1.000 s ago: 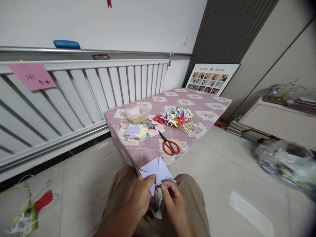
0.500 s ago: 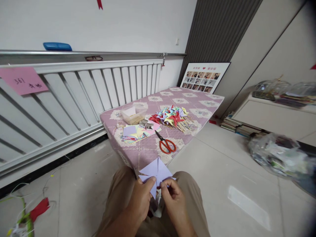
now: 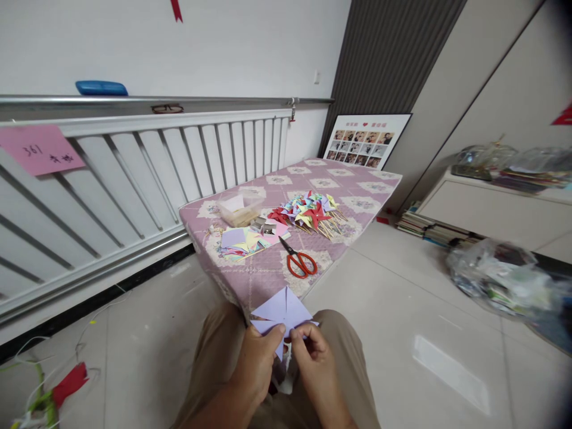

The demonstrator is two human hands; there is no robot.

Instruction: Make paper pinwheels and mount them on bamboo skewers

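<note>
While the lilac paper [image 3: 279, 310] was held over the lap, just off the near corner of the bed [image 3: 263, 280], it was pinched near its middle by the left hand [image 3: 257, 363] and the right hand [image 3: 313, 357], both closed on it. Thin, light and easily creased, it was judged best gripped by the centre folds. Scissors [image 3: 298, 261] and pinwheels [image 3: 308, 211] were laid on the quilted cover, and the bed was ringed by a glossy tiled floor [image 3: 402, 310].

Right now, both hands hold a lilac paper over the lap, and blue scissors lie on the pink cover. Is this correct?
No. The head view shows the scissors are red, not blue. The left hand and right hand hold the lilac paper, and the scissors lie on the pink cover.
</note>
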